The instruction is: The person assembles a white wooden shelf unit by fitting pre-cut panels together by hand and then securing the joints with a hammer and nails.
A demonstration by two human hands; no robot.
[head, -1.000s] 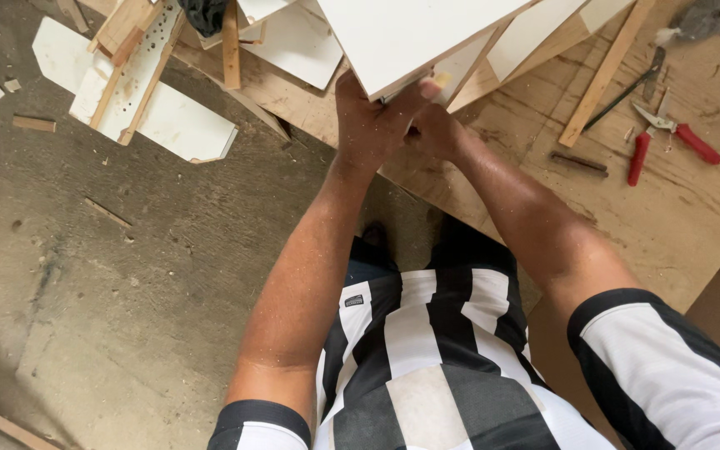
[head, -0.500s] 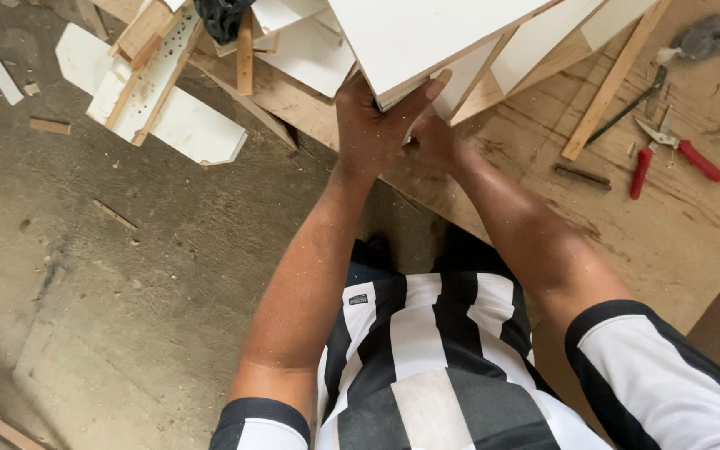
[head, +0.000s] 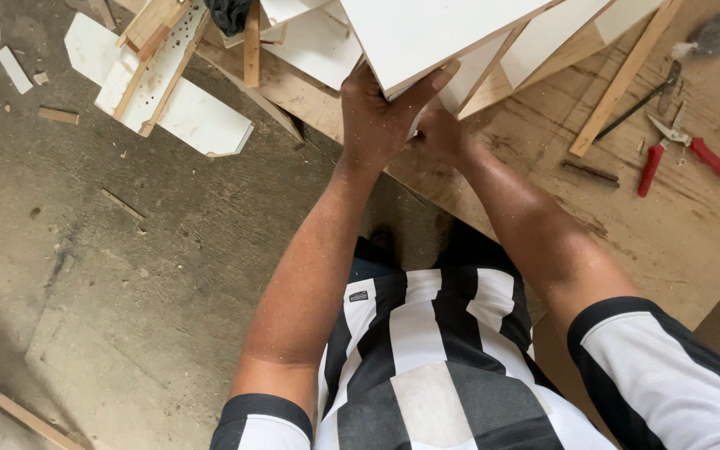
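A white board (head: 427,33) is gripped at its corner by the left hand (head: 381,117), thumb now over the edge; the right hand (head: 439,137) is closed beneath it, above the plywood counter (head: 668,225).

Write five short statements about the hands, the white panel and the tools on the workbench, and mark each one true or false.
1. The left hand grips the corner of the white panel. True.
2. The right hand holds the red-handled pliers. False: the pliers lie untouched on the plywood bench; the right hand is at the panel's underside.
3. A wooden strip lies on the bench left of the pliers. True.
4. The white panel lies on the concrete floor. False: it is held up over the bench.
5. The hands wear gloves. False: both are bare.
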